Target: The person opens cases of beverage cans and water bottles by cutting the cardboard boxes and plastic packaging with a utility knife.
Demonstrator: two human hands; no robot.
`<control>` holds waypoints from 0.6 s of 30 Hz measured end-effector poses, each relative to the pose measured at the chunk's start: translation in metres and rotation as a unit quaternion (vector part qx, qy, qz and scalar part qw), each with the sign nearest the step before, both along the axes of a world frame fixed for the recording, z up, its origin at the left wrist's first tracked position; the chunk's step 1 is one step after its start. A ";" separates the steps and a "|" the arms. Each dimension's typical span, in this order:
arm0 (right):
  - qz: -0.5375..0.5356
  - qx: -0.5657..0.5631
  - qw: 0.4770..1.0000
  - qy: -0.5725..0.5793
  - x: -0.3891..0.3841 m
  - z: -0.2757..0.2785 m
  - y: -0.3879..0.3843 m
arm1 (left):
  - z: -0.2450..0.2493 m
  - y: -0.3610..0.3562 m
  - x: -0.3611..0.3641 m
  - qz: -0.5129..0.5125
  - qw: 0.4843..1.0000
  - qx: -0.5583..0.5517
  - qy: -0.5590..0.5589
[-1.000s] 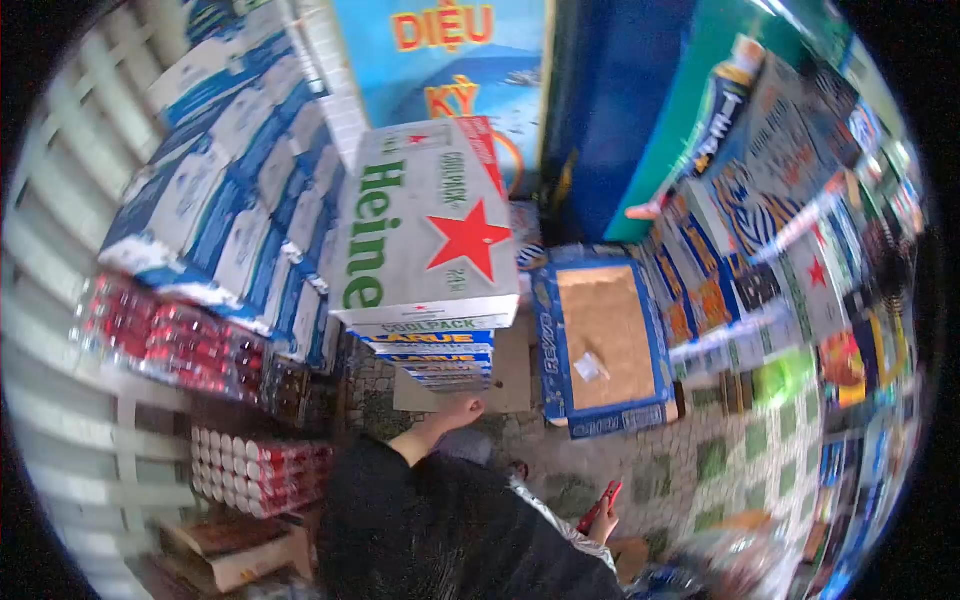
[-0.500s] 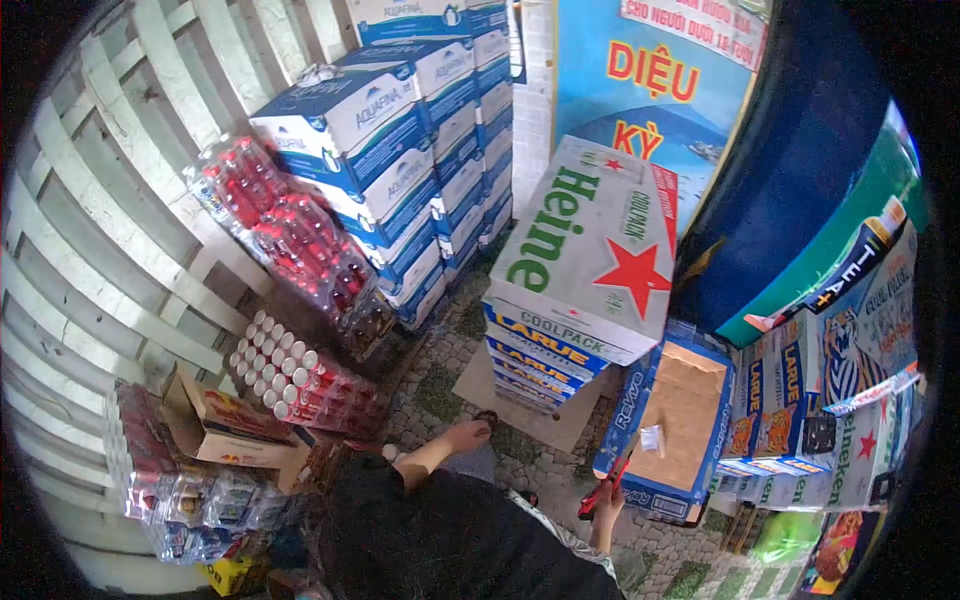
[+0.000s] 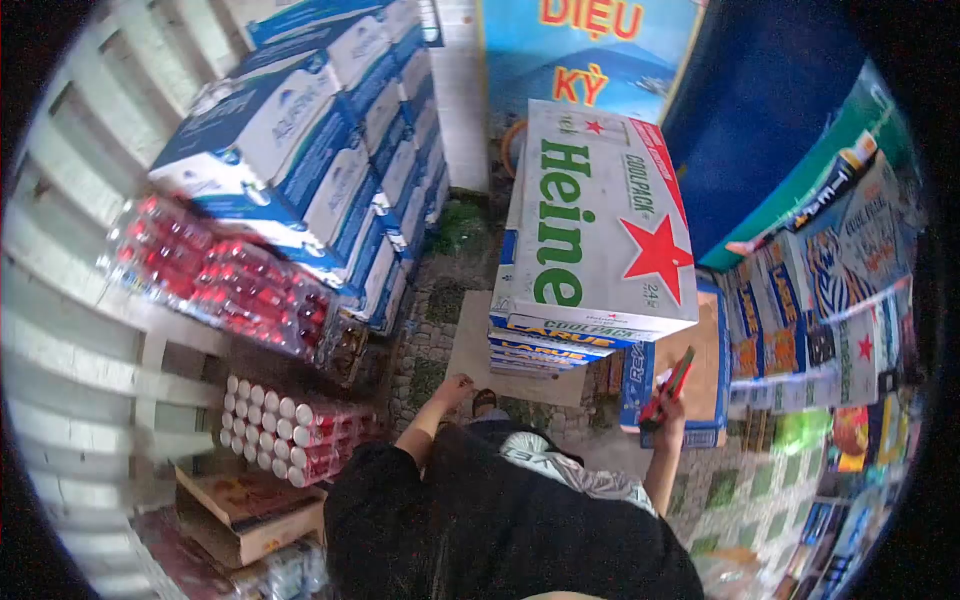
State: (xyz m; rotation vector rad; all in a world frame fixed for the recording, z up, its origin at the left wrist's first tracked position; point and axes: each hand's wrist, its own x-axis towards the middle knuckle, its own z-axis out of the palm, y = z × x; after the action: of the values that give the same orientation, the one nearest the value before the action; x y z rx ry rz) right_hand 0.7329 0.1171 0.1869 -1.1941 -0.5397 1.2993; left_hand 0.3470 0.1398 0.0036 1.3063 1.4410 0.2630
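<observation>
My left hand [image 3: 457, 388] hangs low in front of me, above the floor beside a brown cardboard sheet [image 3: 470, 345]; its fingers look loosely apart with nothing visible in them. On the other side my right hand [image 3: 668, 411] is closed round a slim red-and-dark tool [image 3: 676, 382], its tip pointing up and away; blur hides its exact kind. Behind that tool lies a blue-edged Revive carton [image 3: 706, 350] with a brown top. Nearer the middle, a Heineken carton [image 3: 600, 220] tops a stack of Larue cartons [image 3: 548, 350], apart from both hands.
Aquafina cartons [image 3: 300, 150] are stacked at the left, by wrapped red bottles [image 3: 215, 270]. Shrink-wrapped cans [image 3: 290, 430] and an open cardboard box [image 3: 245, 515] stand nearer. More Larue cartons [image 3: 765, 310] line the right. A blue poster [image 3: 590, 55] hangs behind.
The view has shifted, bringing the Heineken stack more upright in sight. My right hand has risen with the tool, which now overlaps the Revive carton. My left hand stays low.
</observation>
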 end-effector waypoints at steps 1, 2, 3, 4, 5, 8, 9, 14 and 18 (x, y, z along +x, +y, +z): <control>-0.021 0.004 0.999 -0.027 0.013 -0.013 0.010 | -0.004 0.004 -0.012 0.021 1.000 0.021 0.011; -0.051 0.011 0.999 0.009 -0.004 0.026 0.013 | -0.003 0.009 -0.021 0.043 0.998 0.044 0.020; -0.072 0.036 0.997 0.003 0.001 0.025 0.019 | -0.002 0.013 -0.029 0.026 0.999 0.041 0.015; -0.076 0.088 0.993 0.018 0.002 0.032 0.024 | 0.011 0.015 -0.035 0.058 0.998 -0.001 0.007; -0.081 0.101 0.991 -0.022 0.000 0.046 0.027 | 0.017 0.017 -0.043 0.090 0.995 -0.046 0.002; -0.139 0.185 0.968 0.093 0.000 0.058 0.031 | -0.030 0.021 -0.074 0.067 0.997 0.045 -0.013; -0.136 0.219 0.961 0.102 -0.007 0.071 0.031 | -0.048 0.022 -0.085 0.049 0.998 0.040 -0.016; -0.135 0.393 0.904 0.100 -0.004 0.096 0.030 | -0.065 0.024 -0.115 0.007 0.999 0.043 0.011; -0.144 0.328 0.934 0.008 -0.008 0.112 0.028 | -0.026 0.049 -0.106 0.115 0.972 0.205 -0.004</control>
State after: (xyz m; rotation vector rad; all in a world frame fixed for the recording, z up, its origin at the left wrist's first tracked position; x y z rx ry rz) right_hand 0.7249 0.1452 0.2991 -0.6669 -0.6876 0.7792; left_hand 0.2411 0.1891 -0.0220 1.4588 1.5863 0.7512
